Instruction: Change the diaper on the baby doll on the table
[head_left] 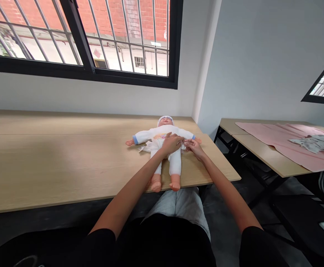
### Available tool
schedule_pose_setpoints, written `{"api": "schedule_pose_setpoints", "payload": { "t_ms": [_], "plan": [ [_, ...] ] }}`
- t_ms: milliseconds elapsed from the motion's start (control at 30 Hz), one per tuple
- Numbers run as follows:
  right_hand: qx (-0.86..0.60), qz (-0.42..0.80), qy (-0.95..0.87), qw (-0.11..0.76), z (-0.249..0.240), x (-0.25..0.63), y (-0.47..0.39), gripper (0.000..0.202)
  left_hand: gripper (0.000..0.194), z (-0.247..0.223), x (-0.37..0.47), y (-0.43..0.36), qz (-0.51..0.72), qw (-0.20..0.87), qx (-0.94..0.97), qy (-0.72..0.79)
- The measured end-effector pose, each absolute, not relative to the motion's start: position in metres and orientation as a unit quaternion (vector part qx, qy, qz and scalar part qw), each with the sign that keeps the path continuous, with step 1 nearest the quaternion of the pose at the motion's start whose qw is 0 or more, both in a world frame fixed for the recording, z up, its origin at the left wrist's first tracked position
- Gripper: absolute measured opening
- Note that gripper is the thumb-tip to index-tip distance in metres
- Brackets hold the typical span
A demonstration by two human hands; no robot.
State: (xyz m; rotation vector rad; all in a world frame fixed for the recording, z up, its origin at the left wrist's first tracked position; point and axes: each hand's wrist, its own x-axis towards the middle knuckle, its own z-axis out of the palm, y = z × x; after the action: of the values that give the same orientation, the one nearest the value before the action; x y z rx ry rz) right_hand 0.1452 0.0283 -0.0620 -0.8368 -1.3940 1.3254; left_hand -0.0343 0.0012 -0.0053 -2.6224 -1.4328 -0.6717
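A baby doll (pixel 175 163) in white clothes with blue cuffs lies on its back on the wooden table (pixel 67 159), head toward the window and feet at the front edge. White diaper-like material (pixel 148 147) is around its hips and spreads out at the left. My left hand (pixel 173 143) rests over the doll's waist, fingers pointing right; what lies under it is hidden. Beside the doll's hip on the right, my right hand (pixel 194 147) has its fingers pinched at the edge of the white material.
A second table (pixel 273 157) at the right bears a pink cloth (pixel 278 142) and a crumpled grey-white cloth (pixel 314 143). Part of another person shows at the right edge, near a black chair (pixel 303 218). A barred window is behind the table.
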Motion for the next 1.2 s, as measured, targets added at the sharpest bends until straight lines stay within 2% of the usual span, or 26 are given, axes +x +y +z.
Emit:
{"api": "schedule_pose_setpoints", "payload": {
  "t_ms": [233,533,800,1200],
  "plan": [
    [-0.342,0.544,-0.566,0.516,-0.069,0.146,0.036,0.055,0.021,-0.006,-0.036,0.001,-0.240,0.043,-0.851,-0.465],
    [-0.345,0.550,-0.526,0.550,-0.072,0.145,0.040,0.053,0.021,-0.005,-0.037,0.000,-0.244,0.043,-0.849,-0.467],
    [-0.291,0.581,-0.595,0.473,-0.064,0.147,0.031,0.051,0.017,-0.006,-0.037,0.001,-0.251,0.045,-0.841,-0.477],
    [-0.333,0.572,-0.583,0.471,-0.066,0.146,0.033,0.045,0.018,-0.008,-0.038,0.000,-0.257,0.037,-0.839,-0.479]
  ]
}}
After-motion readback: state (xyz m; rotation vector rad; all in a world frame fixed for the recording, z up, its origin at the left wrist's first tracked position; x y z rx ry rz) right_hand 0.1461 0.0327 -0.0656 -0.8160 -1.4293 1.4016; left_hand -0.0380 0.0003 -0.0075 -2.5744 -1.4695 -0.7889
